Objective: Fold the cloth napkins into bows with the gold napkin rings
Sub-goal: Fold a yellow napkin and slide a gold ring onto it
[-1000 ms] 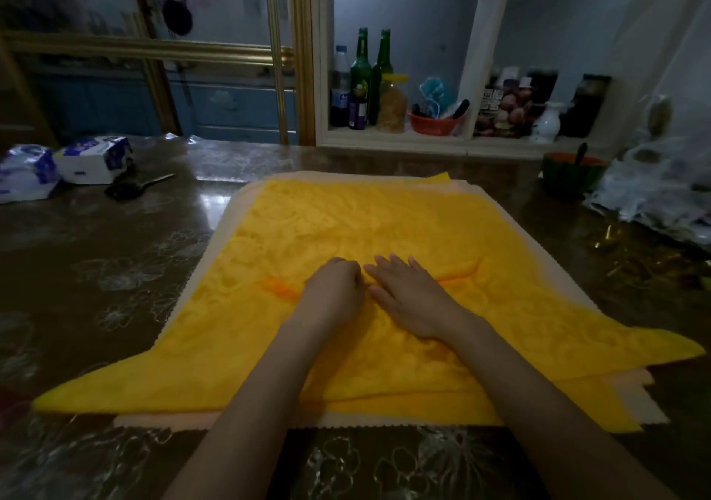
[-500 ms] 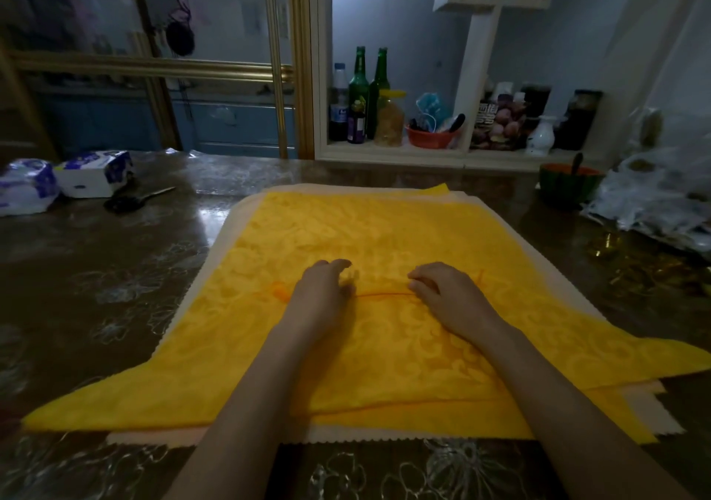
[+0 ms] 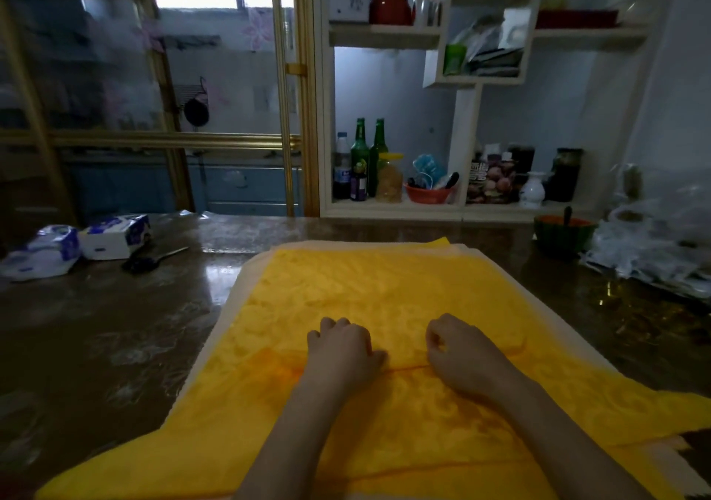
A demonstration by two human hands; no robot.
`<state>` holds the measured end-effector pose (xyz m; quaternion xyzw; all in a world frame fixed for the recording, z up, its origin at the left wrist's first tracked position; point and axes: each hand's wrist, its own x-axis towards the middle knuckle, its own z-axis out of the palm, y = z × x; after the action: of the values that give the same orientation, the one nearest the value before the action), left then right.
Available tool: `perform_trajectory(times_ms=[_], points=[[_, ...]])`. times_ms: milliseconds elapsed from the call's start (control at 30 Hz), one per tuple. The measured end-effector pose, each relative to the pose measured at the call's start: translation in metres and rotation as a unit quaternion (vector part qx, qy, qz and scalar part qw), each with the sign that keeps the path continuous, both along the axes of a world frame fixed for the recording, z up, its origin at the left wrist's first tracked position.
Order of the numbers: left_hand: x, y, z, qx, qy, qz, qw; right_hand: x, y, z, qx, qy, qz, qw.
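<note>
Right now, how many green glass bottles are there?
2. The left bottle stands beside a plastic bottle, the right bottle behind a yellow-lidded jar, both on the bottom shelf. Others may be hidden.

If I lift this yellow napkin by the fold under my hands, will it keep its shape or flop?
Probably flops: the yellow napkin lies limp, its corners trailing unevenly. Likely light, being thin enough to crease between the left hand and right hand. It may slide on the cream cloth beneath.

Yellow napkin (image 3: 384,299) (faint damask pattern) over cream napkins (image 3: 231,307).
</note>
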<state>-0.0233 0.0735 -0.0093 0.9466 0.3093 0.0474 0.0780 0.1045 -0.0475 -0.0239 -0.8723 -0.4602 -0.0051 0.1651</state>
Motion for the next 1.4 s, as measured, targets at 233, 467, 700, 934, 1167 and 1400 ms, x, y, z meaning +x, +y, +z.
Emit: perform_trajectory(times_ms=[233, 467, 700, 934, 1167, 1400], points=[[0.014, -0.009, -0.029, 0.004, -0.007, -0.049, 0.999, -0.03, 0.023, -0.011, -0.068, -0.078, 0.088, 0.991], [-0.01, 0.011, -0.04, -0.015, 0.021, -0.035, 0.999, 0.004, -0.002, -0.019, -0.152, -0.006, 0.041, 0.987], [-0.024, 0.022, -0.036, -0.068, -0.051, -0.058, 0.995, 0.024, -0.035, -0.023, -0.01, 0.049, 0.045, 0.998], [-0.036, 0.014, -0.022, -0.005, -0.13, -0.034, 0.991, 0.016, -0.044, -0.018, 0.116, -0.023, 0.056, 0.991], [-0.036, -0.005, -0.015, -0.021, -0.132, -0.028, 0.991, 0.004, -0.052, -0.013, 0.072, 0.007, 0.077, 0.994], [-0.03, -0.017, -0.021, 0.024, -0.132, -0.033, 0.99, -0.007, -0.051, -0.008, 0.054, -0.012, 0.049, 0.997]])
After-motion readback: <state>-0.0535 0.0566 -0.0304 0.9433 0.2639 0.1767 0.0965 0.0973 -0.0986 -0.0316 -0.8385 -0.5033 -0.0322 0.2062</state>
